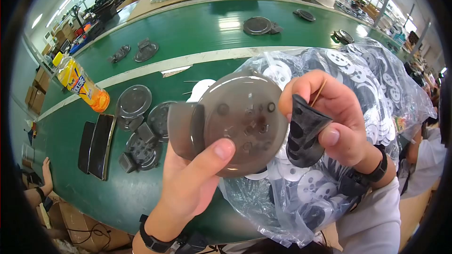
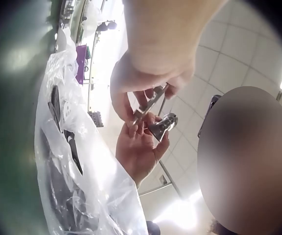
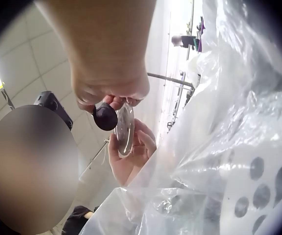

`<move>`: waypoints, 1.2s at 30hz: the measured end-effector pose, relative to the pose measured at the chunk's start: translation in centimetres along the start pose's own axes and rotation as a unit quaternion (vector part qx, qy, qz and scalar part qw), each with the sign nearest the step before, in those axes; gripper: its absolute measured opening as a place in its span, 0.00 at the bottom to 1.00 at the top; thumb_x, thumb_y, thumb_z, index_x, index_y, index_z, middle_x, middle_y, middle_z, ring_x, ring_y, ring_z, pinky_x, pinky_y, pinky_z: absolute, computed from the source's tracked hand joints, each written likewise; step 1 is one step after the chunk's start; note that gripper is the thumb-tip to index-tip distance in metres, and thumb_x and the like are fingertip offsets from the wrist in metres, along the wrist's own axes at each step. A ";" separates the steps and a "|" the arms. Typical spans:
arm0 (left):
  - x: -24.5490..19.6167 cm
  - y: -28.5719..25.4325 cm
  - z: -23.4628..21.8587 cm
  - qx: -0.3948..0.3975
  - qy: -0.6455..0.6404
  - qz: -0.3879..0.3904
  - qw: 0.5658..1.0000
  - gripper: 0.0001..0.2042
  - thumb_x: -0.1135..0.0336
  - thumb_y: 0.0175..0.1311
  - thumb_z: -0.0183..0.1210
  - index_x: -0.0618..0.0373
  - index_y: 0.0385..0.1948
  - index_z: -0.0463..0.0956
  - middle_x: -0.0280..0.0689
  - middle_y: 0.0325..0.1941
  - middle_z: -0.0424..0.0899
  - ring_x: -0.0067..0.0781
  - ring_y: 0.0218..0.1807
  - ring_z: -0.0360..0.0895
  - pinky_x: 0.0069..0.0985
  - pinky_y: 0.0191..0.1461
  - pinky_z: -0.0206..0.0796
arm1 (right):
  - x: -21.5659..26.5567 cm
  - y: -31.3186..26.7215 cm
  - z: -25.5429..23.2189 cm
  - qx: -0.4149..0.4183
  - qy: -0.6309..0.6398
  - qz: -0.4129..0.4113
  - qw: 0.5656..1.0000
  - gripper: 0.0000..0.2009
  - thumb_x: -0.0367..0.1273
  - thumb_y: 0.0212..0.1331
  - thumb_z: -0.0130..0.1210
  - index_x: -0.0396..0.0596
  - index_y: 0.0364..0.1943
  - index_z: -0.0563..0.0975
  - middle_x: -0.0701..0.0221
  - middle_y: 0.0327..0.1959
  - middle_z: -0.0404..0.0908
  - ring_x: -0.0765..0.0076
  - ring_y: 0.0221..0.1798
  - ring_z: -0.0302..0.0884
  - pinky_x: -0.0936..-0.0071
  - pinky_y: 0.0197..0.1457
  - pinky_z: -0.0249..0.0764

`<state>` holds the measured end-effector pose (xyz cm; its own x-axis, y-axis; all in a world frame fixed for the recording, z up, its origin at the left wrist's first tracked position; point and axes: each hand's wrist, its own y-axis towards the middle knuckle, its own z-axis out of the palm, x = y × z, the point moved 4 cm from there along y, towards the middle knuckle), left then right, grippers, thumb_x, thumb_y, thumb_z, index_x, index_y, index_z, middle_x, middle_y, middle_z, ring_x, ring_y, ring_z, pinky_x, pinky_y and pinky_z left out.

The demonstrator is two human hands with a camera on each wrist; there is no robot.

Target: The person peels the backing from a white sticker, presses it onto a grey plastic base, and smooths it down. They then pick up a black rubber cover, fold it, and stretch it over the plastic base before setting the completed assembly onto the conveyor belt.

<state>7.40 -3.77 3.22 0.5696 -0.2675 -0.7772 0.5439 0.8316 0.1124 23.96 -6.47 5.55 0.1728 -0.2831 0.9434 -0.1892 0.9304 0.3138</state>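
Note:
A round, translucent grey-brown plastic disc (image 1: 245,122) with a side tab is held up in the head view, gripped by my left hand (image 1: 188,183), its thumb across the front face. Just right of the disc, my right hand (image 1: 339,117) pinches a small curved black piece (image 1: 306,131) with dark holes; a thin tan strip (image 1: 318,92) shows between its fingers. The right fingertips are close to the disc's right edge; whether they touch it I cannot tell. In the right wrist view the disc (image 3: 125,128) stands edge-on beside the dark piece (image 3: 105,116).
A clear bag (image 1: 282,207) of white perforated discs lies below and right of my hands. Several dark round parts (image 1: 134,101) lie to the left, with two phones (image 1: 101,146) and an orange drink bottle (image 1: 82,82). More parts (image 1: 257,26) sit on the green surface behind.

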 end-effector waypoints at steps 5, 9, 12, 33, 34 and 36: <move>-0.8 -0.3 0.3 -0.056 0.073 0.012 0.996 0.27 0.70 0.54 0.57 0.66 0.55 0.56 0.43 0.53 0.67 0.33 0.55 0.66 0.32 0.58 0.58 | 1.3 0.1 0.5 -0.001 -0.010 0.000 1.000 0.23 0.46 0.47 0.59 0.44 0.34 0.64 0.68 0.31 0.68 0.76 0.33 0.62 0.80 0.38 0.59; -1.2 -0.8 -0.4 -0.073 0.190 0.149 0.968 0.28 0.63 0.59 0.53 0.60 0.59 0.51 0.42 0.57 0.63 0.38 0.57 0.64 0.38 0.57 0.60 | 1.5 0.0 0.4 -0.002 -0.127 -0.048 0.991 0.19 0.42 0.49 0.58 0.42 0.31 0.65 0.69 0.29 0.69 0.76 0.32 0.62 0.80 0.37 0.60; -1.3 -1.2 0.2 -0.036 0.250 0.165 0.953 0.29 0.61 0.59 0.53 0.61 0.58 0.51 0.43 0.60 0.57 0.38 0.60 0.58 0.39 0.60 0.54 | 1.8 -0.3 0.8 -0.013 -0.124 -0.034 0.992 0.16 0.39 0.51 0.56 0.41 0.31 0.66 0.69 0.28 0.69 0.76 0.32 0.62 0.80 0.37 0.60; 0.8 -2.8 1.4 0.056 0.202 0.172 0.962 0.32 0.67 0.51 0.58 0.64 0.57 0.52 0.47 0.58 0.61 0.40 0.59 0.60 0.39 0.62 0.50 | 1.4 -0.7 0.9 0.009 -0.170 -0.050 0.984 0.11 0.32 0.54 0.51 0.43 0.33 0.63 0.68 0.30 0.68 0.75 0.34 0.63 0.78 0.41 0.61; 1.1 -3.2 1.1 -0.024 0.196 0.155 0.968 0.33 0.67 0.50 0.59 0.65 0.57 0.53 0.47 0.57 0.62 0.39 0.58 0.60 0.38 0.61 0.51 | 1.3 -0.7 0.8 0.009 -0.168 -0.050 0.984 0.11 0.32 0.54 0.51 0.43 0.33 0.63 0.68 0.30 0.68 0.75 0.34 0.63 0.78 0.41 0.61; 0.9 -3.5 0.8 -0.104 0.189 0.135 0.967 0.33 0.66 0.50 0.59 0.66 0.57 0.53 0.46 0.56 0.63 0.38 0.58 0.61 0.36 0.60 0.52 | 1.2 -0.7 0.9 0.023 -0.181 -0.077 0.980 0.10 0.30 0.53 0.52 0.43 0.32 0.62 0.66 0.30 0.68 0.75 0.34 0.63 0.78 0.40 0.61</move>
<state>6.51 -7.35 2.61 0.3871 0.1375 -0.9117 0.2486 0.9367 0.2468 23.46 -7.63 6.60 -0.1509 -0.4911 0.8579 -0.2325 0.8611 0.4521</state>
